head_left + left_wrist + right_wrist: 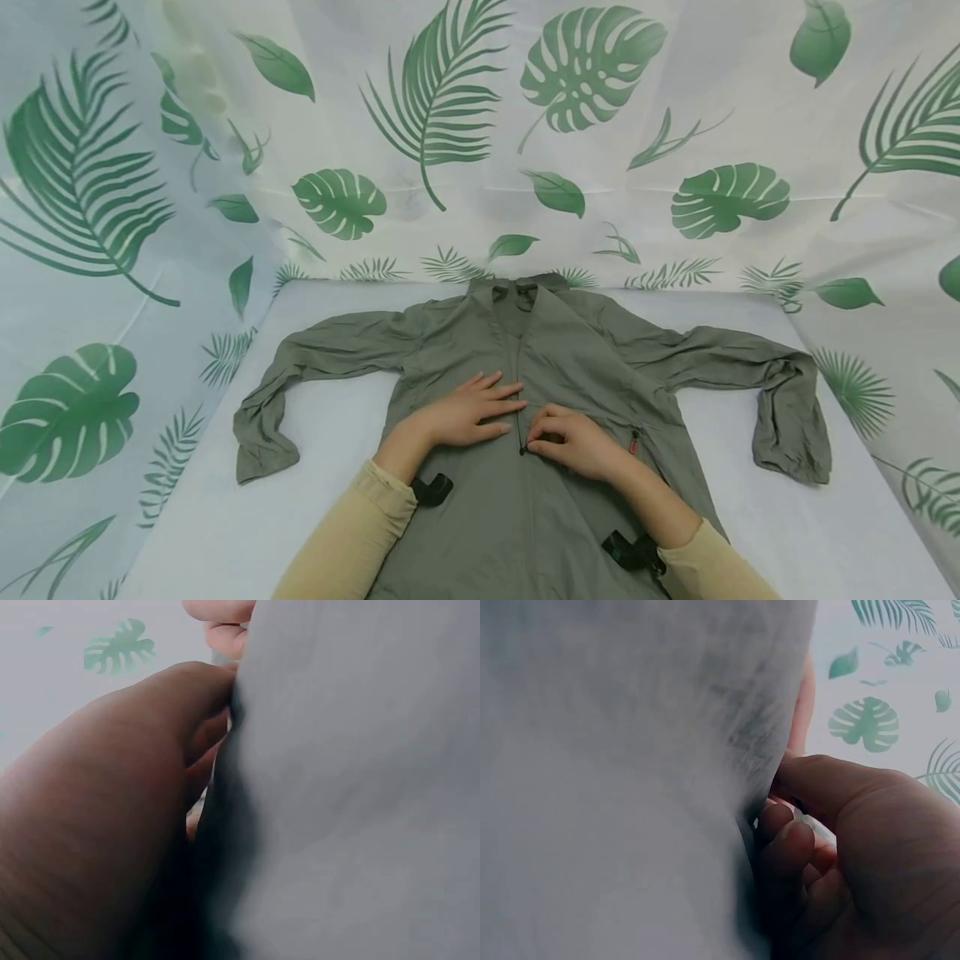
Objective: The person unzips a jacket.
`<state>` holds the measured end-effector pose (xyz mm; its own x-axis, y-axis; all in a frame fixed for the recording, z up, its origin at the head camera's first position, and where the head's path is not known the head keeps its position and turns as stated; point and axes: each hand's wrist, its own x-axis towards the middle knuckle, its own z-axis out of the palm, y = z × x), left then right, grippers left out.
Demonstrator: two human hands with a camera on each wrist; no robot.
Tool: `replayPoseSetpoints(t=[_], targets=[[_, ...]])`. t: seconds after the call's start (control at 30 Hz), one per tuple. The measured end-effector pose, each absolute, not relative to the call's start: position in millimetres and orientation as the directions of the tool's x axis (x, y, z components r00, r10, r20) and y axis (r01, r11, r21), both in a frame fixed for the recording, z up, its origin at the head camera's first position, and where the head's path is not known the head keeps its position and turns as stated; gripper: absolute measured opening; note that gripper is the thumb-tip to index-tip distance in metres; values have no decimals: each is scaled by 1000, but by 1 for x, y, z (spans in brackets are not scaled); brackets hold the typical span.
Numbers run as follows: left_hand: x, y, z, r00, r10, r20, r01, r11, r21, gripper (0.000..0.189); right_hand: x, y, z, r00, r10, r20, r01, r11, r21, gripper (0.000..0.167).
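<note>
A grey-green zip jacket [465,517] lies front up, with both sleeves spread out to the sides. On its chest, just left of the front zipper [517,375], my left hand [471,410] rests with fingers spread. My right hand [573,442] pinches the zipper pull [523,451] between thumb and fingers, a little lower on the other side. Above that point the jacket front is parted toward the collar [555,283]. In the left wrist view, cloth hides much of my left hand [120,757]. The right wrist view shows curled fingers of my right hand [877,847] beside blurred cloth.
Beneath the jacket is a white table [202,525]. Leaf-printed curtains [465,192] stand behind it and on both sides. A red zipper tab [633,444] marks a pocket near my right wrist. Dark wrist mounts [432,490] sit under both forearms.
</note>
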<state>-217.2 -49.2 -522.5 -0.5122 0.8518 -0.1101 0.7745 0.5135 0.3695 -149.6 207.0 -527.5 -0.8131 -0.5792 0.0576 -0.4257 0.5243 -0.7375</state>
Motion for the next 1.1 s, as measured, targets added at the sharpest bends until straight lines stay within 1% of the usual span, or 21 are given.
replayPoseSetpoints(t=[0.2,0.47,0.77,0.97,1.1], targets=[[-216,-51,-527,-506,858,-88,789,502,353,51,-150,207,-527,-814,-580,25,-393,518,-760,9],[-219,-49,-533,-503,860,-84,802,500,327,51,-150,210,-526,-804,-591,60,-436,519,-735,10],[-218,-51,-533,-496,866,-66,813,490,313,47,-150,209,-526,-806,-591,44,-426,527,-735,10],[-217,-50,-533,-502,862,-72,811,498,306,47,-149,210,-528,-795,-602,74,-463,523,-715,9],[-216,-51,-533,-500,864,-64,813,493,309,46,-148,209,-528,-792,-607,61,-457,524,-718,10]])
